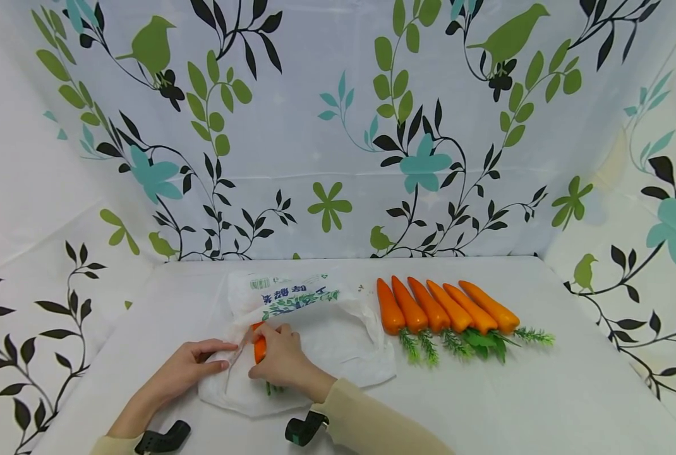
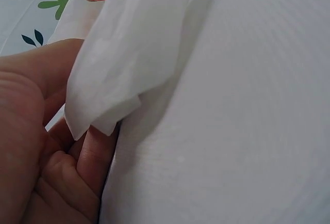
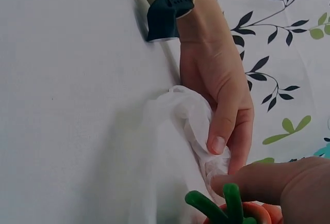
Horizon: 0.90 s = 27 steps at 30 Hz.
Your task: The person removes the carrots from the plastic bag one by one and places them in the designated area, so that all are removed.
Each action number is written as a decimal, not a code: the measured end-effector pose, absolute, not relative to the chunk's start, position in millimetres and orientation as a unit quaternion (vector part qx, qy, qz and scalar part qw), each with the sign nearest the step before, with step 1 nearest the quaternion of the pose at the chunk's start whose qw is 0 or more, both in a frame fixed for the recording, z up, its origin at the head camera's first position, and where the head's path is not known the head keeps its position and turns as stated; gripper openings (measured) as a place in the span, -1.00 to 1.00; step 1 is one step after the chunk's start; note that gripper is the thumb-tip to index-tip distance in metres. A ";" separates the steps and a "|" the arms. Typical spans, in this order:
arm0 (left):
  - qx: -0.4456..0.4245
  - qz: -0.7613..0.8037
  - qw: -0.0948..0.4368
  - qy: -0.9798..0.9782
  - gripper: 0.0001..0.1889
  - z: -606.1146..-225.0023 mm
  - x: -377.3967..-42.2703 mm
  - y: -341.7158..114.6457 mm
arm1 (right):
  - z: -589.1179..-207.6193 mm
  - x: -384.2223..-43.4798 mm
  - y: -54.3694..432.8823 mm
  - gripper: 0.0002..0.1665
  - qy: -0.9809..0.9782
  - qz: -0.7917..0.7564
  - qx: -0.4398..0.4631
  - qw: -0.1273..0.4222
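A white plastic bag (image 1: 338, 344) with blue and green print lies flat on the table. Over its left part, my right hand (image 1: 285, 361) grips an orange toy carrot (image 1: 259, 349) between thumb and fingers. The carrot's green top points toward me, and its stubby green stems (image 3: 233, 203) show at the bottom of the right wrist view. My left hand (image 1: 184, 373) is at the bag's left side, pinching its edge between thumb and fingers. A fold of the bag (image 2: 118, 64) hangs over those fingers in the left wrist view. Much of the held carrot is hidden by my right hand.
Several more carrots (image 1: 429, 309) lie in a slanting row right of the bag, their leafy green tops toward me. The white table (image 1: 548, 392) reaches back to a hanging cloth (image 1: 292, 126) printed with leaves and birds.
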<state>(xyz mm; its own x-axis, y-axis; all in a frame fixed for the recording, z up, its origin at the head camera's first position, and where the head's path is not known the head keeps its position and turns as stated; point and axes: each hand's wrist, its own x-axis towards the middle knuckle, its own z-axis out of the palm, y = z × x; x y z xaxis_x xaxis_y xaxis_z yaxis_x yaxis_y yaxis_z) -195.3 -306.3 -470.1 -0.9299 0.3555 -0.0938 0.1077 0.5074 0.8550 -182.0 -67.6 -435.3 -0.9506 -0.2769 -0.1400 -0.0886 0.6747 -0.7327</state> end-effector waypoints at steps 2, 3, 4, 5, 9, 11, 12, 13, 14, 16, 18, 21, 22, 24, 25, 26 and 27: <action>0.135 0.475 0.127 0.860 -0.63 -470.6 -195.7 -306.4 | -434.6 -183.5 -63.7 -0.48 0.901 -0.405 -0.096 0.120; 0.134 0.474 0.127 0.861 -0.63 -470.8 -195.9 -306.5 | -434.4 -184.6 -61.6 -0.48 0.898 -0.413 -0.094 0.122; 0.133 0.473 0.126 0.862 -0.64 -470.9 -196.0 -306.6 | -434.4 -185.5 -59.8 -0.48 0.894 -0.421 -0.091 0.123; 0.133 0.473 0.125 0.862 -0.64 -471.1 -196.1 -306.6 | -434.5 -186.4 -58.2 -0.48 0.891 -0.427 -0.090 0.123; 0.132 0.474 0.125 0.861 -0.64 -471.9 -196.4 -306.7 | -436.0 -189.3 -52.6 -0.48 0.883 -0.443 -0.092 0.127; 0.133 0.475 0.125 0.861 -0.64 -472.2 -196.6 -306.7 | -436.7 -190.1 -50.4 -0.50 0.880 -0.447 -0.097 0.128; 0.133 0.474 0.126 0.861 -0.64 -472.2 -196.7 -306.7 | -436.7 -190.6 -49.2 -0.50 0.878 -0.450 -0.102 0.126; 0.132 0.474 0.126 0.862 -0.64 -472.3 -196.6 -306.8 | -436.5 -190.9 -47.9 -0.51 0.877 -0.452 -0.106 0.124; 0.132 0.474 0.127 0.862 -0.64 -472.3 -196.6 -306.8 | -436.4 -191.3 -46.6 -0.52 0.875 -0.456 -0.110 0.121; 0.128 0.473 0.128 0.862 -0.64 -471.6 -196.3 -306.4 | -435.4 -191.7 -44.0 -0.54 0.870 -0.465 -0.115 0.116; 0.126 0.474 0.129 0.862 -0.64 -471.1 -196.0 -306.2 | -434.8 -192.5 -41.0 -0.56 0.867 -0.471 -0.117 0.111; 0.127 0.473 0.129 0.862 -0.64 -470.6 -195.3 -305.6 | -435.6 -192.7 -37.0 -0.60 0.865 -0.477 -0.108 0.110; 0.127 0.473 0.129 0.862 -0.64 -470.7 -195.3 -305.6 | -436.0 -192.7 -35.6 -0.60 0.865 -0.478 -0.106 0.109; 0.129 0.473 0.128 0.862 -0.64 -470.8 -195.2 -305.5 | -436.1 -192.4 -33.0 -0.61 0.864 -0.480 -0.102 0.108; 0.128 0.472 0.128 0.863 -0.64 -470.8 -195.2 -305.5 | -435.9 -192.1 -31.5 -0.61 0.864 -0.480 -0.101 0.108; 0.128 0.472 0.128 0.863 -0.64 -470.7 -195.2 -305.5 | -435.5 -191.9 -30.0 -0.60 0.864 -0.481 -0.103 0.108; 0.127 0.471 0.128 0.864 -0.64 -470.7 -195.3 -305.4 | -434.5 -191.5 -28.3 -0.60 0.863 -0.481 -0.106 0.108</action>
<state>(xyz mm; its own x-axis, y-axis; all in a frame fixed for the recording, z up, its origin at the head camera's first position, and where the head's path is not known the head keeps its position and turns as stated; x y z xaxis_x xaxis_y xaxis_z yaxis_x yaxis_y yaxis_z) -195.3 -305.4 -470.7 -0.9350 0.3400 -0.1012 0.0991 0.5244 0.8457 -191.5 -28.3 -434.5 -0.9545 -0.2860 -0.0843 -0.0787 0.5142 -0.8540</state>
